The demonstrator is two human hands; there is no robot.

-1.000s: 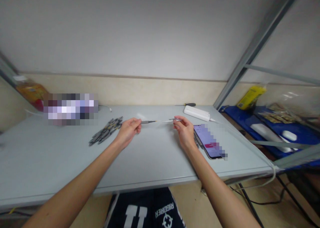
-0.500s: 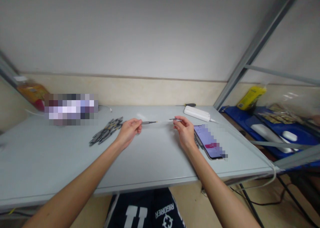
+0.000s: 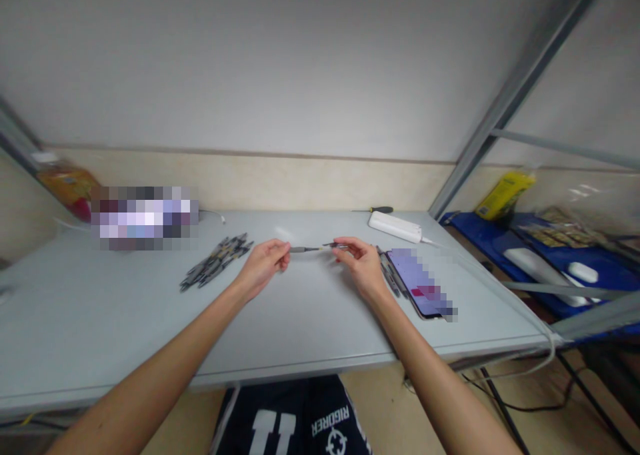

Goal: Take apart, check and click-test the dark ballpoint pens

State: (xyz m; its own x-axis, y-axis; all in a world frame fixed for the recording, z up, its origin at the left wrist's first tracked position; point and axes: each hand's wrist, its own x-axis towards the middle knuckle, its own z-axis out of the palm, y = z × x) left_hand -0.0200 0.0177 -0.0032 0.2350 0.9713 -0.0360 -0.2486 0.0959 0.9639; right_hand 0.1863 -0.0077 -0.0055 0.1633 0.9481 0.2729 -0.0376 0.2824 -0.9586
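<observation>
My left hand [image 3: 267, 262] pinches a slim grey pen [image 3: 300, 250], held level above the table with its thin end pointing right. My right hand [image 3: 360, 262] grips a small dark and silver pen part [image 3: 337, 245] between thumb and fingers, close to the tip of that pen. A thin light piece bridges the short gap; whether the two parts touch I cannot tell. Left of my left hand lies a loose pile of grey and dark pens [image 3: 215, 262]. Several more grey pens [image 3: 393, 275] lie side by side just right of my right hand, partly hidden by it.
Beside those pens rests a phone [image 3: 417, 282] with a lit, blurred screen. Behind it are a white power strip [image 3: 395, 227] with a cable and a screwdriver [image 3: 381, 210]. An orange bottle [image 3: 73, 185] stands back left. A metal frame borders a blue surface [image 3: 615, 262] at right.
My right hand has moved left with the pen part, and my left hand slightly right. The gap between the two parts has narrowed, and more of the right-hand pens shows.
</observation>
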